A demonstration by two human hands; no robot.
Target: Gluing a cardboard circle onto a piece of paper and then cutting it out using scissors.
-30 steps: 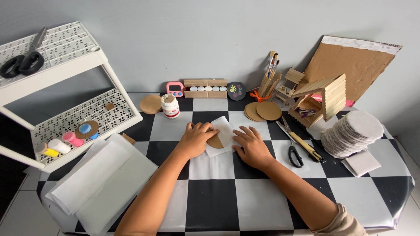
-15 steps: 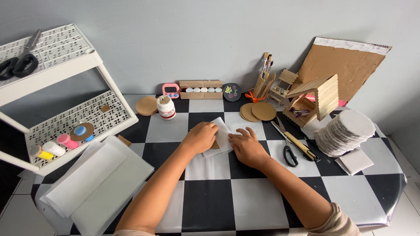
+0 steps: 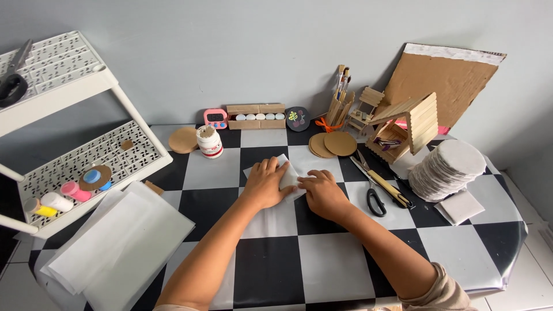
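Note:
A small sheet of white paper [image 3: 290, 177] lies folded on the black-and-white checkered table [image 3: 340, 265], near its middle. My left hand [image 3: 266, 184] presses flat on the paper's left part, fingers spread over it. My right hand [image 3: 324, 193] rests on the paper's right edge, fingertips touching the fold. Whatever lies under the paper is hidden by it and by my hands.
Scissors [image 3: 373, 193] and a craft knife [image 3: 393, 189] lie right of my hands. A stack of white discs [image 3: 449, 168], a stick-built little house [image 3: 410, 126], cardboard circles [image 3: 333, 144], a glue jar [image 3: 209, 141], a white rack [image 3: 69, 144] with paint pots and large white sheets [image 3: 115, 242] surround them.
The brown cardboard disc seen under the paper a second ago is now covered. Both hands have closed in over the folded paper, and the view has shifted slightly.

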